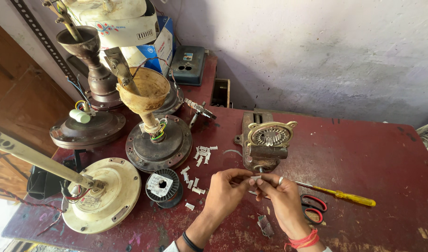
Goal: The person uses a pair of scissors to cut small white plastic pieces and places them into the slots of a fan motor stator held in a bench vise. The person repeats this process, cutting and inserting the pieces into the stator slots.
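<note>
My left hand [227,192] and my right hand [281,198] meet above the dark red table [363,158]. Together they pinch a small white paper strip [255,178] between their fingertips. A ring sits on a right finger, and red thread wraps the right wrist. Just beyond the hands a small motor stator [269,136] is clamped in a bench vise [262,154]. Several white paper slips [198,163] lie scattered left of the hands.
Three ceiling fan motors stand at left: cream [102,196], dark [159,144] and brown [87,128]. A wire spool [163,185] sits near the slips. A yellow-handled screwdriver [340,196] and red-handled scissors [313,207] lie at right. Boxes stand by the wall.
</note>
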